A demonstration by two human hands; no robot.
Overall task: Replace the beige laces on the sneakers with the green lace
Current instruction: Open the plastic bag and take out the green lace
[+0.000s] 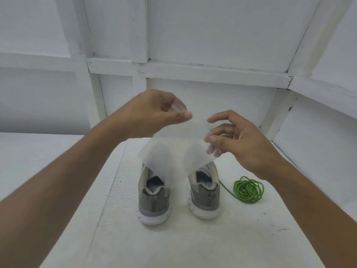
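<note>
Two bare hands are raised over a white table (pixel 173 244), with one thin translucent sheet (pixel 173 151) stretched between them. On the left, the left hand (pixel 152 113) has curled fingers. Its thumb lies in front of the sheet's upper corner and its fingertips show hazily through it, so it pinches that corner, though the picture is blurred there.

The sheet hangs down in front of the toes of two grey sneakers, which stand side by side in the middle of the table with their heels toward the near edge. The left sneaker (pixel 154 204) and the right sneaker (pixel 205 200) each have a white sole and a chevron-patterned heel tab. The letters "FO" can be made out on each insole, and the rest is too small to read.

Further right, the right hand (pixel 241 140) pinches the sheet's right edge, thumb in front and fingertips showing through. One green lace (pixel 248 189) lies in a loose coil on the table just right of the right sneaker, with a strand running toward that shoe.
</note>
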